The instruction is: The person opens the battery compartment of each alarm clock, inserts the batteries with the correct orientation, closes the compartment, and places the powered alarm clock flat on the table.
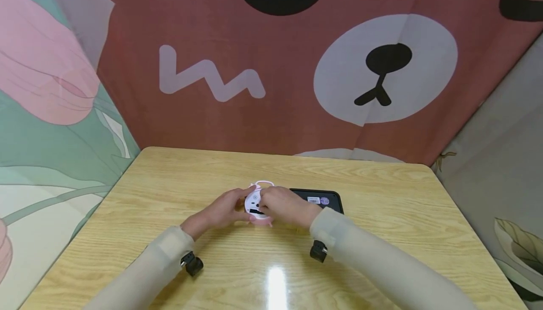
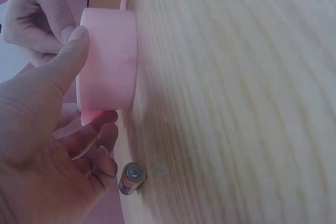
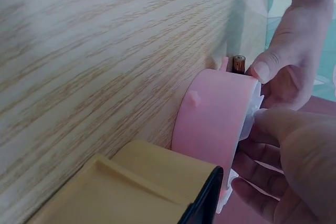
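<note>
Just below the head view's centre, the left hand (image 1: 222, 209) gripped the clock (image 1: 252, 201) and the right hand (image 1: 287, 202) pinched a white piece (image 3: 249, 124) at its back, left of a tray (image 1: 335, 199) whose label (image 1: 314, 200) and purple sticker (image 1: 324, 200) were too small to read.

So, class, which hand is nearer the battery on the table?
The left hand, holding the pink device's side: the battery is beside its fingers. The right hand, at the device's white face, is farther.
</note>
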{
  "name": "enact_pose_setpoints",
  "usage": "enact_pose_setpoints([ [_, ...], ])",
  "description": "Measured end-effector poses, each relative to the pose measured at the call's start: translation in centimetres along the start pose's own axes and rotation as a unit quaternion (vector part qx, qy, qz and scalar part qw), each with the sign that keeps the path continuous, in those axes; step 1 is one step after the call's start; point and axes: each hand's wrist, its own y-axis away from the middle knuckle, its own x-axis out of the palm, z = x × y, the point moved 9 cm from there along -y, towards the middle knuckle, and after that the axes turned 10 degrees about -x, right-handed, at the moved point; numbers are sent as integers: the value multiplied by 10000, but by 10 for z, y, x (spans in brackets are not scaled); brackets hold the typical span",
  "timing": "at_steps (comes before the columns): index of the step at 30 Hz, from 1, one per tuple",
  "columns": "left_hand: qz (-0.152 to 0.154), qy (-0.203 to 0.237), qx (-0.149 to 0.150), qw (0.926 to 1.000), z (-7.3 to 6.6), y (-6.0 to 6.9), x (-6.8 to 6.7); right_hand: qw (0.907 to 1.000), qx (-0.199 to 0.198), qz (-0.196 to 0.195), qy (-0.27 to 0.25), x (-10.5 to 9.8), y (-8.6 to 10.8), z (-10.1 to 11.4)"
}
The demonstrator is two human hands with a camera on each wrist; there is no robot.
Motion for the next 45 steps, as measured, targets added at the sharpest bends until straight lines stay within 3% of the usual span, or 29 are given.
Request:
enact_pose_setpoints([
  [7,-35,-117,-10,9999,4,-1,0,9983,104,-193,-546,-3,0,-4],
  [25,21,-85,115,9999,1,-2,1,9988,133,-320,-348,-8,-1,-4],
  [45,87,-48,-190,9998,4,-1,2,9995,130,-279,-109,-16,3,0],
])
